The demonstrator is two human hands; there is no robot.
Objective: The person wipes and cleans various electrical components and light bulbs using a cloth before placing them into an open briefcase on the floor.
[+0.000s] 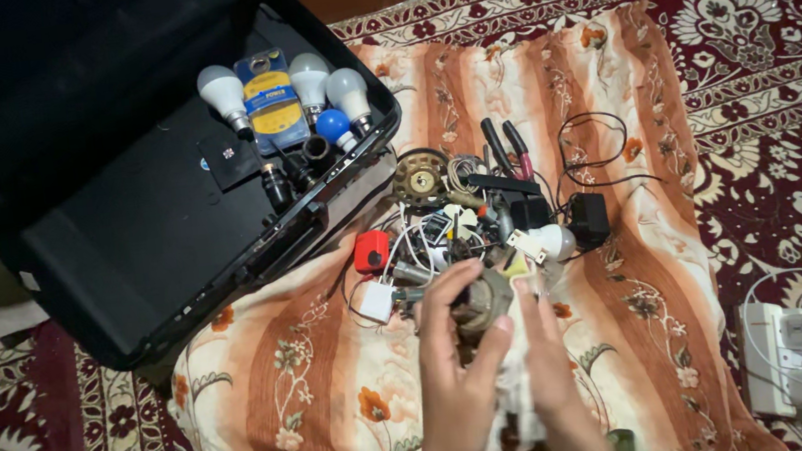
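Small round metal motor part point(481, 304), dull grey-brown, sits low in the middle of the striped floral cloth point(319, 386), gripped by the left hand point(458, 370) with fingers curled over its top and thumb under its right side; right hand point(550, 365) just beside the motor, fingers bent and pinching a scrap of white frayed fabric point(515, 384) against it. Just above the motor, a tangled heap of wires and small parts point(451, 225): red plastic block point(372, 251) up-left of the motor, white square charger plug point(376, 301) left of it, white round bulb point(556, 239) up-right, black boxy adapter point(588, 217) further right, brass-toned perforated disc point(421, 179) above, red-handled pliers point(510, 149) above and right. Far up-left of the motor, an open black hard case point(121, 237), smooth matte lining, holding white bulbs point(223, 92), one small blue bulb point(333, 125), a blue-yellow blister pack point(271, 97). Well right of the motor, a white power strip point(773, 354) with a plug and thin white cable, on the dark red patterned carpet point(781, 112)
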